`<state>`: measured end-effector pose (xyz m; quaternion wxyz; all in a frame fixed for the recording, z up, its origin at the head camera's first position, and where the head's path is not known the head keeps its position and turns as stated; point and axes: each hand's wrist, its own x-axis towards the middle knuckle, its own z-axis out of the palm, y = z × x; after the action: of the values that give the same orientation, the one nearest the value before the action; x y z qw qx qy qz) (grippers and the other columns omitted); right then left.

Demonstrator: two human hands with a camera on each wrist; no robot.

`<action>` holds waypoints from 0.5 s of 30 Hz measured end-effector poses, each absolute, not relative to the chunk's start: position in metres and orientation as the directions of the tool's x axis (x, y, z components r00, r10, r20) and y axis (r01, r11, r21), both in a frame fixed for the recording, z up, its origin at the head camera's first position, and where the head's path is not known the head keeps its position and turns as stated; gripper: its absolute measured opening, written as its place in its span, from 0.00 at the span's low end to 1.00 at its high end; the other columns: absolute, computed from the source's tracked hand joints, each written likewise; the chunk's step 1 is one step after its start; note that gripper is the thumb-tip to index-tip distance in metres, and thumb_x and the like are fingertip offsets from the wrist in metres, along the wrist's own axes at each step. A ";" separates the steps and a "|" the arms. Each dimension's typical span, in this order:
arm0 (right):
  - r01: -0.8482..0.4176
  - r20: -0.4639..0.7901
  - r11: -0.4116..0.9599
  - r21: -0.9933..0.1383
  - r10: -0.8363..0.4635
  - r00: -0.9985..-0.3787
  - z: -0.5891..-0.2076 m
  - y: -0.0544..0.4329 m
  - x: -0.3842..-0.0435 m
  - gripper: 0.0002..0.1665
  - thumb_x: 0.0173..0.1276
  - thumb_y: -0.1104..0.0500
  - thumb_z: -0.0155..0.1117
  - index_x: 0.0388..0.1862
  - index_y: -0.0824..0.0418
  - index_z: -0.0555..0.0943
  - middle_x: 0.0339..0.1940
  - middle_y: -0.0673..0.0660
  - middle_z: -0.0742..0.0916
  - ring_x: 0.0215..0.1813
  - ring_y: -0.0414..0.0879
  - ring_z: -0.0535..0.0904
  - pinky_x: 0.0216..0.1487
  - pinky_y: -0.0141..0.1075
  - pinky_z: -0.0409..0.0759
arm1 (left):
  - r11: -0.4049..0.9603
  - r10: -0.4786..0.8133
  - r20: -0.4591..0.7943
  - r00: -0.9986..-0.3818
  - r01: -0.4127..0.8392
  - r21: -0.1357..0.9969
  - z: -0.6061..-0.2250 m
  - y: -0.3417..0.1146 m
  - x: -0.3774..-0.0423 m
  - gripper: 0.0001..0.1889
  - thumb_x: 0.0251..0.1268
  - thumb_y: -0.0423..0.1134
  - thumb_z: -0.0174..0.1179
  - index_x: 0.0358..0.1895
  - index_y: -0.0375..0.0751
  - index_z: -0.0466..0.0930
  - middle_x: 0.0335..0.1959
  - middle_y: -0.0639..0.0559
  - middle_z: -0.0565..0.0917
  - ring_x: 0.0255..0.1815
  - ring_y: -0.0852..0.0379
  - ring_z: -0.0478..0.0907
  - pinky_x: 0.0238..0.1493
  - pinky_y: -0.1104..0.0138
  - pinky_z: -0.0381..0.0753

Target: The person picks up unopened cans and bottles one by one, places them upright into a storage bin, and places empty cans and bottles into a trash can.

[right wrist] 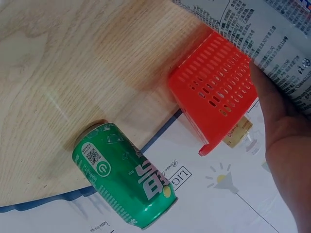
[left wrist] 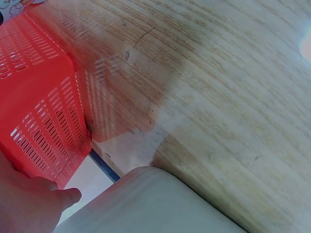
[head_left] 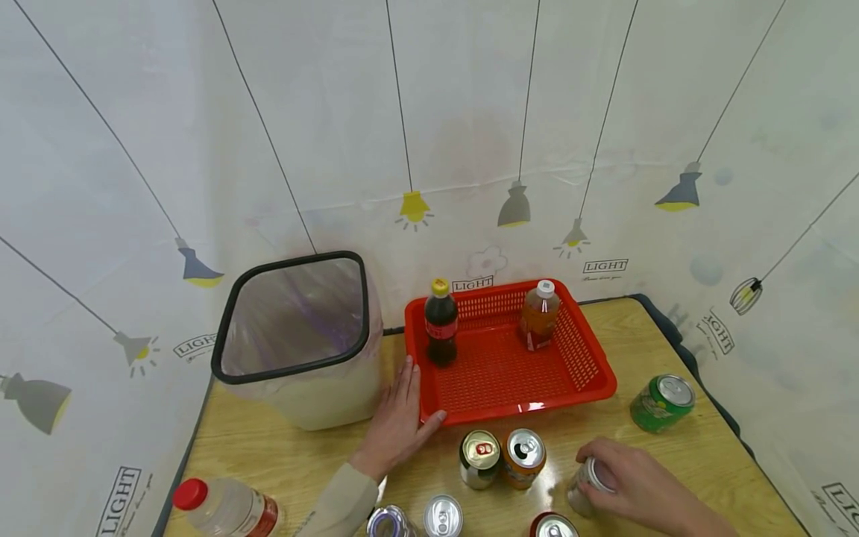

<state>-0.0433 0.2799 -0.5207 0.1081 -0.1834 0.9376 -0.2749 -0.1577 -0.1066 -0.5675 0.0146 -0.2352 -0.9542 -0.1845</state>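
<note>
My left hand (head_left: 399, 421) rests on the near left corner of the red plastic basket (head_left: 499, 414), fingers extended along its side. Inside the basket stand a cola bottle (head_left: 441, 328) with a yellow cap and a bottle of orange-brown drink (head_left: 539, 321) with a white cap. At the lower right, my right hand (head_left: 631, 481) grips a silver-grey can (head_left: 581, 494) near its top. The right wrist view shows small print on this can (right wrist: 272, 43). A green can (head_left: 661, 404) stands to the right of that hand.
A lined bin (head_left: 322, 388) with a black rim stands left of the basket. Before the basket are a gold-topped can (head_left: 479, 456) and an orange can (head_left: 523, 464). Nearer lie a silver-topped can (head_left: 443, 516), a red can (head_left: 553, 526), and a red-capped bottle (head_left: 228, 507).
</note>
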 end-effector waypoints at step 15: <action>-0.323 -0.068 0.824 -0.465 -0.397 -0.915 -0.516 0.277 -0.055 0.19 0.65 0.43 0.75 0.49 0.49 0.81 0.42 0.43 0.83 0.36 0.33 0.75 0.35 0.34 0.80 | 0.823 0.436 0.097 -0.895 0.440 0.359 -0.569 -0.106 -0.159 0.49 0.76 0.63 0.53 0.82 0.27 0.48 0.85 0.35 0.43 0.85 0.40 0.43 0.78 0.44 0.57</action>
<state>-0.0552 0.2771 -0.5160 0.0811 -0.1891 0.9516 -0.2284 -0.1589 -0.1060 -0.5687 0.0055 -0.2292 -0.9548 -0.1891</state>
